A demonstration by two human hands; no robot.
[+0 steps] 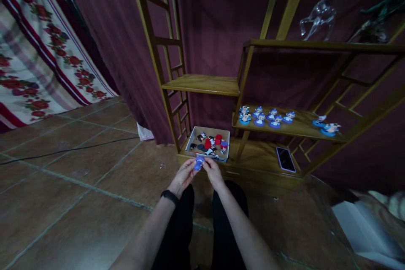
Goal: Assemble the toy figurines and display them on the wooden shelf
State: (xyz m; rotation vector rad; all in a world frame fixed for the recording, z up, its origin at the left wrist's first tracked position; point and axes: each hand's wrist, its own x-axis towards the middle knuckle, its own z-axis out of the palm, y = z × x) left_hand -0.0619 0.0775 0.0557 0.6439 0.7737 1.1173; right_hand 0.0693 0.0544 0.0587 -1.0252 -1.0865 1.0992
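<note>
In the head view, just in front of the near edge of a shallow cardboard box (211,131), a small purple piece (199,163) is held up between the person's two hands. The left hand (184,174) pinches its left side between thumb and fingertips, and the right hand (213,172) grips the opposite side the same way, the fingers of both drawn in close together. Whether the purple piece is a base alone or a whole figurine cannot be told. The box stands on the low board of a wooden shelf unit (247,67) and holds a jumble of red, dark and purple pieces (218,140), several lying tipped over. On a shelf to the right, five purple-based figurines (276,122) stand in a loose cluster, with blue-based figurines (244,120) at their left and two more near the shelf's right end. A phone (286,159) lies on the board below. A dark wristband (170,197) circles the left wrist, and a clear glass figure (319,16) stands on the upper right shelf.
</note>
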